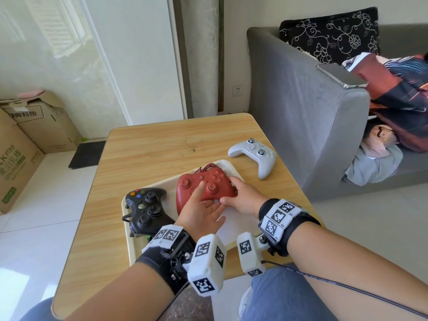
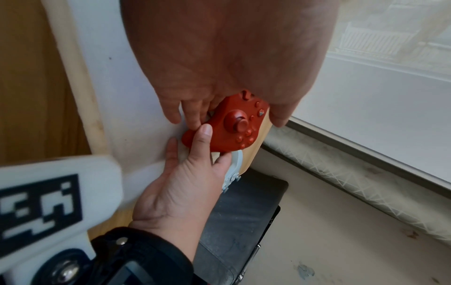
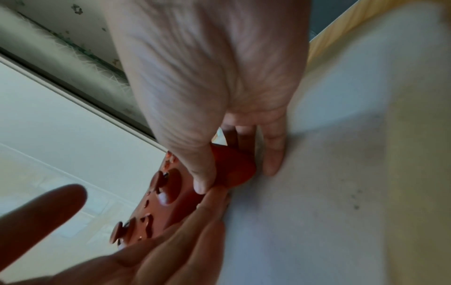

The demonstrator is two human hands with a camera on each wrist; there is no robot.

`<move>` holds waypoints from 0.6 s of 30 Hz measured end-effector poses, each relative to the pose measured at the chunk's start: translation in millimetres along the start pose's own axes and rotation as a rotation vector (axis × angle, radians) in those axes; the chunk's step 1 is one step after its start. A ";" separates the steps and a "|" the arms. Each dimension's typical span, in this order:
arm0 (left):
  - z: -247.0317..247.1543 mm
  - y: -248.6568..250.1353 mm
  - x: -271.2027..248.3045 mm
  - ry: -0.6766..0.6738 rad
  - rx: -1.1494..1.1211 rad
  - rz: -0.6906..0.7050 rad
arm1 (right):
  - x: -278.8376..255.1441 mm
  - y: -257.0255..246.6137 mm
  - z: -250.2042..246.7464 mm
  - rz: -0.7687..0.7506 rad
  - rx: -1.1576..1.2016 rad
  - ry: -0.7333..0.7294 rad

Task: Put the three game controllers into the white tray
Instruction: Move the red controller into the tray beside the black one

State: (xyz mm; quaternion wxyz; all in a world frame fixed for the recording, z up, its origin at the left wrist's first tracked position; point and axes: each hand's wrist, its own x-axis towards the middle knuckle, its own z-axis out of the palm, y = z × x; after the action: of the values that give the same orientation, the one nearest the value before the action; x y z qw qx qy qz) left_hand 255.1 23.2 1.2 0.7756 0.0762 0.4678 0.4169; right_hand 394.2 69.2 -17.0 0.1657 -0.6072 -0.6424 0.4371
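Pinching the red controller (image 1: 185,196) is the right grip (image 1: 240,198), left grip (image 1: 199,213) flat-fingered, beside the Xbox-logo controller (image 1: 146,209)

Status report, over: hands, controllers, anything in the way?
Right hand grips red controller, left hand flat against it, in white tray. Black controller at tray's left end; white controller out on table. Nothing blocking.

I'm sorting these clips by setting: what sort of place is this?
Most likely a home living room: a grey sofa with a patterned cushion, a small wooden table beside it with a red game controller on it, and cardboard boxes nearby.
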 end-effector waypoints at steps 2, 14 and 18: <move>-2.7 2.6 3.9 0.018 0.099 -0.025 | 1.0 -0.8 1.5 0.000 -0.001 0.026; 42.6 64.8 17.6 0.109 0.354 0.101 | 4.4 -18.5 -59.0 0.227 0.586 0.163; 72.9 85.7 34.2 0.150 0.503 0.165 | 9.7 -9.2 -83.9 0.321 0.777 0.269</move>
State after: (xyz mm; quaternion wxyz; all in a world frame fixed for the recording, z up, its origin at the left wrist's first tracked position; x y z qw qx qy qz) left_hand 270.7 122.5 62.2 0.6588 0.2733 0.6051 0.3537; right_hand 448.8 109.5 34.2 0.3940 -0.6435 -0.3004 0.5835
